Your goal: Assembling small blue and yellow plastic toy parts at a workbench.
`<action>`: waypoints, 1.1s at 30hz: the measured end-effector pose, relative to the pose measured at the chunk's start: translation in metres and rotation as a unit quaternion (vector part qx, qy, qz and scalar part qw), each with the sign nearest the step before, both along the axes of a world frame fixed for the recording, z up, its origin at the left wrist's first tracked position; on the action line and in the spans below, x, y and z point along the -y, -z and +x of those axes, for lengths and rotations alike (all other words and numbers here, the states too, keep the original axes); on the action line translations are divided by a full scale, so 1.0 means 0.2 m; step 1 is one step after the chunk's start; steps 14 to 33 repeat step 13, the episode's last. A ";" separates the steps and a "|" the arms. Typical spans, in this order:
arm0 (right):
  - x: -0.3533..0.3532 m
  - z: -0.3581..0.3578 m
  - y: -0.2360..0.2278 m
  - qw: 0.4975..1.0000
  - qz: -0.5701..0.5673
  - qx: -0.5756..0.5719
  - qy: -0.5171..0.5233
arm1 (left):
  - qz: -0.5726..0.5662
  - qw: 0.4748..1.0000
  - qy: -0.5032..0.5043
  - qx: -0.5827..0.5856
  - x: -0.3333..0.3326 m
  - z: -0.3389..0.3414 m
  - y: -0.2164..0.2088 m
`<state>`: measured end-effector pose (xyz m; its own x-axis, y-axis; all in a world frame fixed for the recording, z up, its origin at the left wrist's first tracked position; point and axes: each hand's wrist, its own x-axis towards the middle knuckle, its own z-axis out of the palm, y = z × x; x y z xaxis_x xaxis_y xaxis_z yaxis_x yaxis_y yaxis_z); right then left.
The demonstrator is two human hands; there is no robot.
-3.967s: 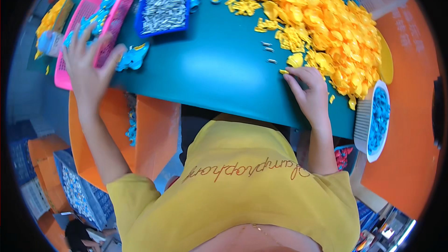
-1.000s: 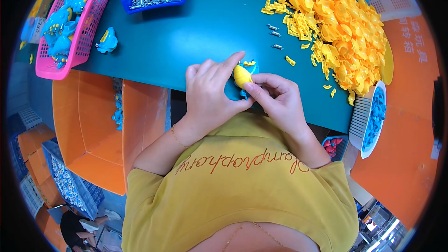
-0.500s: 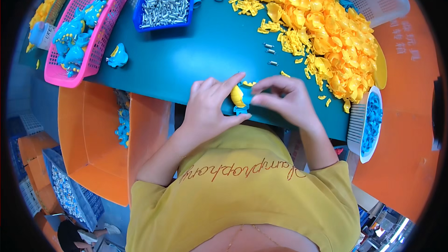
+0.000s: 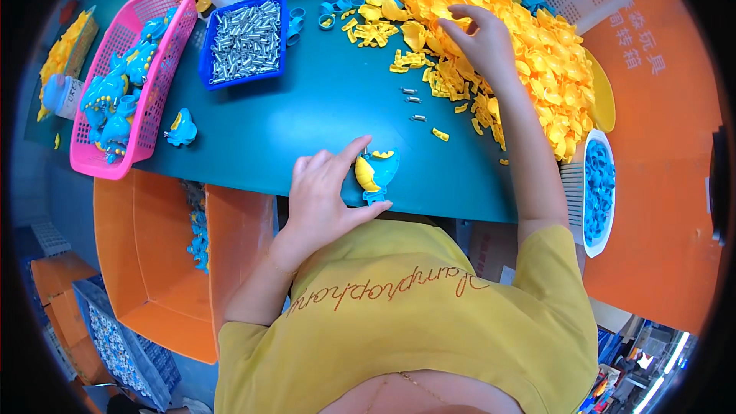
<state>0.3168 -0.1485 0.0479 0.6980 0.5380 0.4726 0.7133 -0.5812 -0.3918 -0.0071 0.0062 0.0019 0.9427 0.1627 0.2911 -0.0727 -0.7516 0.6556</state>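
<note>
My left hand [image 4: 322, 195] grips a blue-and-yellow toy part [image 4: 376, 172] between thumb and forefinger at the near edge of the green table. The part has a curved yellow shell on its left side, small yellow strips at its top, and a blue body. My right hand [image 4: 489, 44] reaches out over the heap of yellow plastic shells [image 4: 544, 77]; its thumb and forefinger are apart with nothing visible between them. Smaller yellow toothed strips [image 4: 450, 84] lie along the heap's left side. Three small silvery springs [image 4: 412, 100] rest on the table nearby.
A blue tray of silvery springs [image 4: 245, 42] stands at the back, beside a pink basket of blue toy parts [image 4: 146, 111]. One loose blue part [image 4: 182, 129] lies near the basket. A white basket of blue pieces [image 4: 599, 195] sits right; an orange bin [image 4: 149, 261] is below left.
My right hand has left the toy part and moved up and away to the yellow heap. My left hand still holds the part. The whole view has shifted slightly.
</note>
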 end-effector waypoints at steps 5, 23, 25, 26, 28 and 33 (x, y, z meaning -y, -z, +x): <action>-0.07 0.22 -0.05 0.998 0.048 0.024 0.024 | -0.014 1.000 -0.003 -0.002 -0.02 0.00 0.02; 0.08 1.04 -0.25 0.989 -0.057 -0.125 0.060 | 0.015 1.000 -0.012 0.006 0.00 0.01 0.02; 0.08 1.04 -0.25 0.989 -0.057 -0.125 0.060 | 0.015 1.000 -0.012 0.006 0.00 0.01 0.02; 0.08 1.04 -0.25 0.989 -0.057 -0.125 0.060 | 0.015 1.000 -0.012 0.006 0.00 0.01 0.02; 0.08 1.04 -0.25 0.989 -0.057 -0.125 0.060 | 0.015 1.000 -0.012 0.006 0.00 0.01 0.02; 0.08 1.04 -0.25 0.989 -0.057 -0.125 0.060 | 0.015 1.000 -0.012 0.006 0.00 0.01 0.02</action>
